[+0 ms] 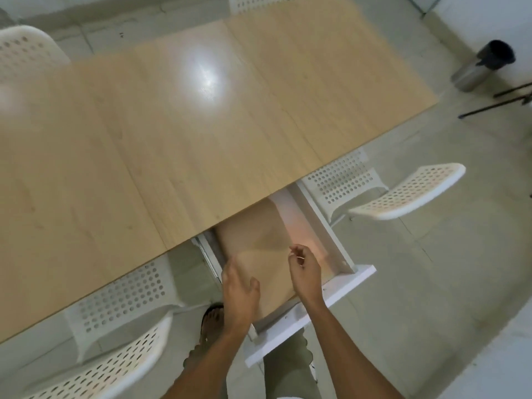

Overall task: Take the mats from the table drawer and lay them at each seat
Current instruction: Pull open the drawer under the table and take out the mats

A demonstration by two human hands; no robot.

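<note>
I see the drawer [339, 295] pulled out at 5 o'clock under the table [172, 145], tan mats [259, 249] inside. My left hand [240, 295] lies spread on the mats; my right hand [305, 272], fingers curled, pinches their blurred edge.

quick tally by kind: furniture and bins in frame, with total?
Chairs, white perforated: 4
Table: 1
Drawer, pulled open: 1
Bin: 1
Total: 7
</note>
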